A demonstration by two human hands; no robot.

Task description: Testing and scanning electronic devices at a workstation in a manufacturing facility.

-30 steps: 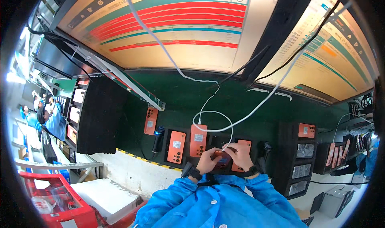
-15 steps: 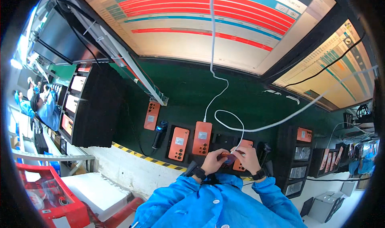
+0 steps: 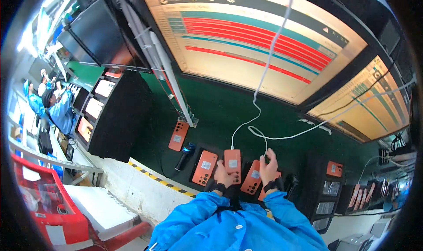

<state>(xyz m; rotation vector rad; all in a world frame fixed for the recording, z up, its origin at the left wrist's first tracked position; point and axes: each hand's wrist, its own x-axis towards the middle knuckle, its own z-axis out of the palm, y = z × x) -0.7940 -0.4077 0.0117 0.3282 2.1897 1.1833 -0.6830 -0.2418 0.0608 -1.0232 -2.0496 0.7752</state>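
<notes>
My left hand [image 3: 224, 176] is at the near-left part of an orange phone [image 3: 233, 158], thumb and forefinger apart. That phone lies back up, a white cable [image 3: 236, 134] plugged into its far end. My right hand [image 3: 269, 168] is raised, fingers closed on the end of a second white cable [image 3: 266, 141]. Between my hands lies another orange phone [image 3: 250, 180], tilted, with a pale label on its back. A further orange phone [image 3: 264, 194] is mostly hidden by my right wrist. To the left lie a labelled orange phone [image 3: 205, 166] and a farther one [image 3: 178, 136].
A black handheld device [image 3: 185, 156] lies between the left phones. Large monitors [image 3: 246, 48] stand behind, beside a white post [image 3: 174, 81]. Black racks [image 3: 119, 114] with phones flank the bench. A red bin [image 3: 48, 207] is at lower left. People in blue work at far left.
The phone that was held up between both hands now lies on the bench. My hands have parted: left to the cabled phone, right lifted with the cable end. The view has shifted.
</notes>
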